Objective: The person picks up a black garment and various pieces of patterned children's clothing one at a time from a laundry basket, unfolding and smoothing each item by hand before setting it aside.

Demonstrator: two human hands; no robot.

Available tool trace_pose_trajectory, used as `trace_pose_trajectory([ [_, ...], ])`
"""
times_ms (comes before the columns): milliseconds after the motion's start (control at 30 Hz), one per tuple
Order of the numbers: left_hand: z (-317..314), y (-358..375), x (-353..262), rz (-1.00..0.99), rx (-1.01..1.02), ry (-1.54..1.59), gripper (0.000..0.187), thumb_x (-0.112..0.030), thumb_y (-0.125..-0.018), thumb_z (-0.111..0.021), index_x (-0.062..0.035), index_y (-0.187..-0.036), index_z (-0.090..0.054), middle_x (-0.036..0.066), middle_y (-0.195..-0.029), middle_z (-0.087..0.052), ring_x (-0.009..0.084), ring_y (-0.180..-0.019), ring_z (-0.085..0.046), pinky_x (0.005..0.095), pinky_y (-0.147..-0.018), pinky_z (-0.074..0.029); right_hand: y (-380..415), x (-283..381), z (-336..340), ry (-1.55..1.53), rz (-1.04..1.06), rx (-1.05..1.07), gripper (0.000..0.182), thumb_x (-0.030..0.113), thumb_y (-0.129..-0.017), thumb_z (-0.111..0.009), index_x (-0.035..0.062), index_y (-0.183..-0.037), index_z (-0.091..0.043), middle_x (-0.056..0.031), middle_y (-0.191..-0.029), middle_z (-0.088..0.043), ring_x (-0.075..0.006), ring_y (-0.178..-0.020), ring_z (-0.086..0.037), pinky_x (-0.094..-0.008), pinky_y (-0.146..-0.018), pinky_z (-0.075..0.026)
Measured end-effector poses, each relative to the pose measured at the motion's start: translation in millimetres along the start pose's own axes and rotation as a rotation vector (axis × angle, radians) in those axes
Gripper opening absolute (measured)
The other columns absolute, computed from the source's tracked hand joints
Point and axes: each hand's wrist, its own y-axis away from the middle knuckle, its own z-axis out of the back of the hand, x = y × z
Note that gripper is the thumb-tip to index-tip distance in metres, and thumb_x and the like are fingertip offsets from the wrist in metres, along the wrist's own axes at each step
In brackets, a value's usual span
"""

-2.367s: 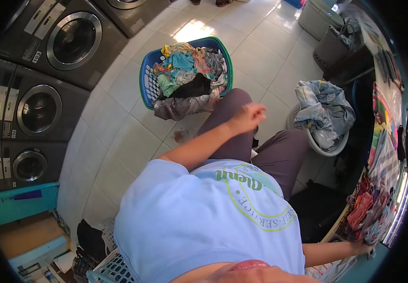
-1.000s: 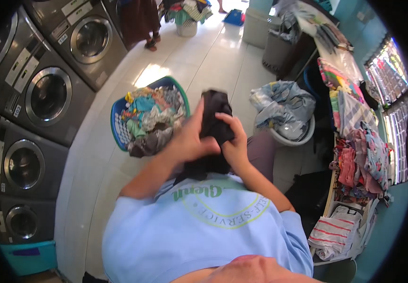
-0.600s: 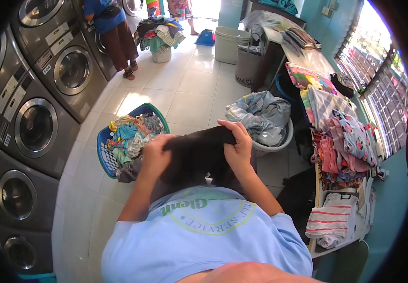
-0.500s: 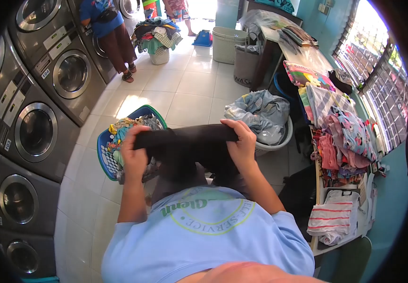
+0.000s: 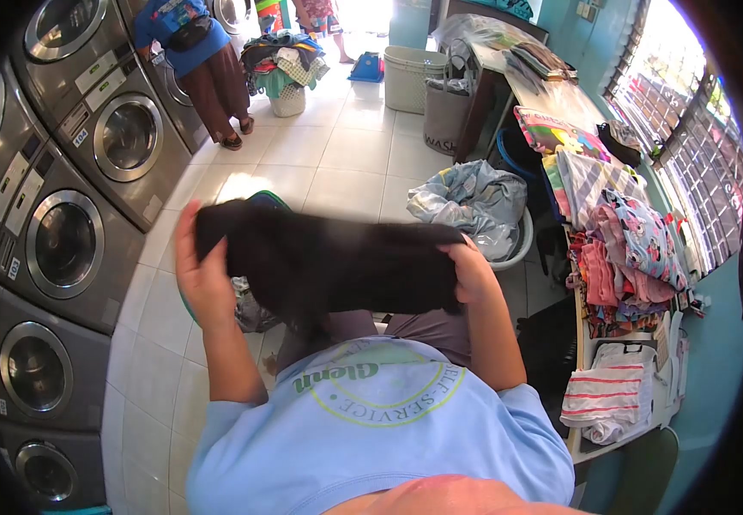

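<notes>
A black garment point(image 5: 346, 262) is stretched sideways in the air over my lap, slightly blurred by motion. My left hand point(image 5: 206, 287) is closed on its left end, thumb in front and fingers behind the cloth. At the opposite end my right hand point(image 5: 474, 273) grips the upper edge. Behind the cloth, a blue-green laundry basket point(image 5: 270, 201) is mostly hidden, with only its rim and a few clothes point(image 5: 254, 311) showing. To the right stands a pale tub point(image 5: 522, 245) heaped with light-blue bundled fabric point(image 5: 474, 202) and clear plastic.
Stacked front-load machines point(image 5: 67, 240) line the left. A long table point(image 5: 584, 339) on the right carries folded pink clothes point(image 5: 603, 287) and a striped white cloth point(image 5: 607, 390). Farther off, a person in blue point(image 5: 187, 51) stands near a heaped clothes basket point(image 5: 288, 105).
The black garment has opened out from a narrow folded band into a wider spread. My left hand moved left and my right hand shifted right and lower. The person in blue leans closer to the machines.
</notes>
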Motion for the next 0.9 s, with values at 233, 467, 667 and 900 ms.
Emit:
trace_pose_trajectory([
  [233,-53,50,16,-0.239,0.901,-0.31,0.076,-0.031,-0.057,-0.087,-0.0079,-0.122,-0.055,0.018,-0.133,-0.039,0.0319,-0.121,-0.042,0.0412,-0.103,-0.035,-17,-51,-18,-0.515,-0.168,0.112,0.036,0.028,-0.092,-0.045,0.0002,-0.11,-0.059,-0.0149,-0.105,-0.065,-0.0277,-0.098,-0.062,-0.0419,-0.091,-0.048],
  [467,-70,88,60,-0.238,0.75,-0.274,0.055,-0.008,-0.063,-0.078,-0.0054,-0.11,-0.049,0.017,-0.111,-0.046,0.0328,-0.102,-0.049,0.0393,-0.086,-0.043,0,-67,-42,-0.444,0.101,0.108,0.016,0.019,-0.09,-0.058,0.0066,-0.1,-0.059,-0.0045,-0.094,-0.064,-0.0145,-0.087,-0.062,-0.0292,-0.076,-0.05],
  [667,-71,85,44,-0.305,0.61,-0.294,0.022,0.003,-0.07,-0.067,0.0013,-0.089,-0.057,0.013,-0.086,-0.055,0.0254,-0.075,-0.056,0.0328,-0.068,-0.048,9,-75,-48,-0.119,0.34,0.129,0.017,0.023,-0.093,-0.058,0.0074,-0.099,-0.057,0.0019,-0.09,-0.059,-0.0052,-0.081,-0.054,-0.0218,-0.067,-0.044],
  [900,-71,85,33,-0.108,0.861,0.008,0.003,0.007,-0.072,-0.059,0.0048,-0.073,-0.058,0.01,-0.07,-0.053,0.0187,-0.059,-0.052,0.0288,-0.052,-0.041,3,-78,-43,-0.027,0.311,0.171,0.031,0.035,-0.094,-0.055,0.0067,-0.084,-0.058,0.0046,-0.076,-0.056,-0.0041,-0.068,-0.051,-0.0212,-0.057,-0.042],
])
